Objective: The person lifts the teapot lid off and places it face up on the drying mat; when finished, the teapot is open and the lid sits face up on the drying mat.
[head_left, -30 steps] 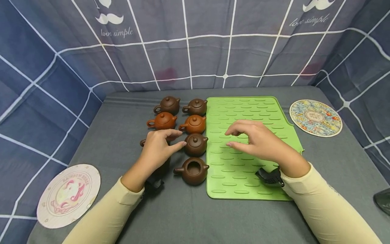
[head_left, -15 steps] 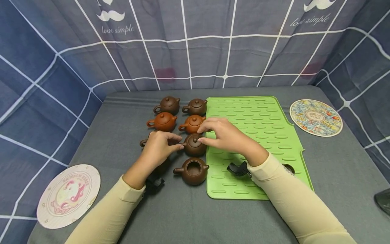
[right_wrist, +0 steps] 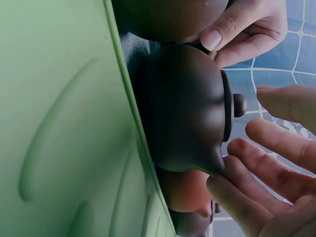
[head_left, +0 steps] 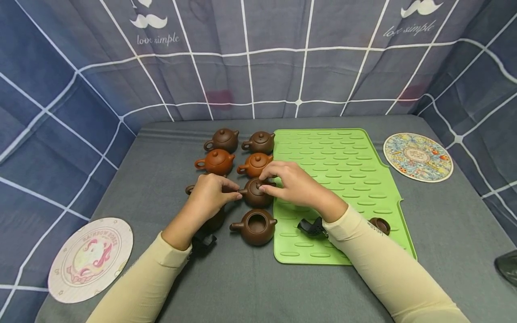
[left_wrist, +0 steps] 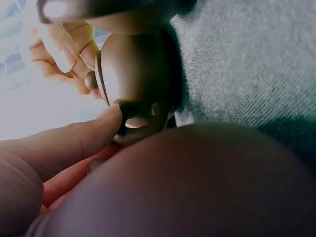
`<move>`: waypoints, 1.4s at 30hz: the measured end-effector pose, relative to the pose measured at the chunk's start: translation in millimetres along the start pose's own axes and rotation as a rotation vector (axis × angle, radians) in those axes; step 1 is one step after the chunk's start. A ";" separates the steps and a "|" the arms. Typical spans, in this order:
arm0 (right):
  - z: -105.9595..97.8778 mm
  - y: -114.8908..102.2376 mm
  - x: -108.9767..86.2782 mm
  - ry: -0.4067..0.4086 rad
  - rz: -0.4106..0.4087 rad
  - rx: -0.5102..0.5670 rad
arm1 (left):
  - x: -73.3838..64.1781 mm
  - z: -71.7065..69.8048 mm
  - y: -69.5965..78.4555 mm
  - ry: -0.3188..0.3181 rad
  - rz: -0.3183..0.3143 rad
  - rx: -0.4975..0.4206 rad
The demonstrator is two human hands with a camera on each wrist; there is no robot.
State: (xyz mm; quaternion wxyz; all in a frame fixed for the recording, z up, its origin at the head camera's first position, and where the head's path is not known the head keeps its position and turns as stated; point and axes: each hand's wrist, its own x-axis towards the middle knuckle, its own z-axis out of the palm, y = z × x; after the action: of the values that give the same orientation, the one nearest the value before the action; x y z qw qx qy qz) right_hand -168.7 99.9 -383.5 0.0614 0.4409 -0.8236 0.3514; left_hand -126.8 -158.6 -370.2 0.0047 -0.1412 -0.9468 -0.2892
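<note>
Mid-frame, below "love simple" lettering, your left hand pinches a teapot's handle, your right hand relaxed near its lid.

left hand: pinching | right hand: thumb and fingers apart | forearms: angled inward

Twice over, "love simple" is being displayed on the gridded curtain, under a white moustache each time, while "RAINBOW HORSE" is being carried by the pink round mat and illegible lettering by the floral mat.
</note>
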 end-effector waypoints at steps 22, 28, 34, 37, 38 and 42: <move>17.5 7.3 -1.8 0.025 0.000 0.018 | -1.2 1.4 -0.4 0.029 -0.005 0.012; 20.4 8.4 -3.3 0.045 -0.003 0.035 | -1.8 2.6 -1.5 0.032 -0.011 0.001; 20.7 6.5 -3.8 0.068 -0.016 0.041 | -0.3 1.7 -2.1 0.021 0.000 -0.004; 20.3 5.0 -3.4 0.078 -0.024 0.048 | 0.0 0.8 -1.7 0.021 0.002 -0.005; 20.3 4.7 -3.1 0.080 -0.027 0.051 | 0.0 0.6 -1.6 0.021 0.001 -0.005; 21.6 4.7 -1.8 0.098 -0.053 0.060 | -0.7 0.0 -1.5 0.019 -0.012 -0.010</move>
State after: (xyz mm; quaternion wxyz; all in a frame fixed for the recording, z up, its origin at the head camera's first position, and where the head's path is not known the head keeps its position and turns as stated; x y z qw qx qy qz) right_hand -166.7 89.2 -402.8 0.0979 0.4463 -0.7968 0.3954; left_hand -126.6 -160.0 -371.1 0.0114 -0.1327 -0.9461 -0.2951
